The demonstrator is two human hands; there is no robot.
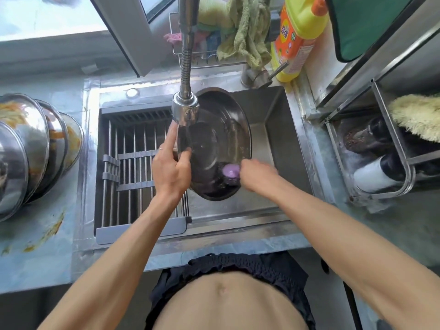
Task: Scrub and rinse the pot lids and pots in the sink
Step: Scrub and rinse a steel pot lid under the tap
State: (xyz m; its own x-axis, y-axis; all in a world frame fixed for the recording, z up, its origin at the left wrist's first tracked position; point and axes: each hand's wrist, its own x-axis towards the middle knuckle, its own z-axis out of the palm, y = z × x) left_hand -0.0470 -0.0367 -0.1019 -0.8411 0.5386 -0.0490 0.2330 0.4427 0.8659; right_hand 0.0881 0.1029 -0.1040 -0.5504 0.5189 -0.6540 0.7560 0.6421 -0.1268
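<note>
Steel sink centre, lid tilted under tap; left hand gripping its 9 o'clock rim, right hand clutching purple sponge at 5. Dirty pots on stained counter at 9; rack over sink's left half, detergent at 1.

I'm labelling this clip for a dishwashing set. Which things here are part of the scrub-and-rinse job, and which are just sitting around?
In the job:
- steel lid, gripped by the left hand
- purple scrubber, held by the right hand
- faucet head
- sink
- dirty pots, waiting

Lying about:
- detergent bottle
- green cloth
- drying rack
</note>
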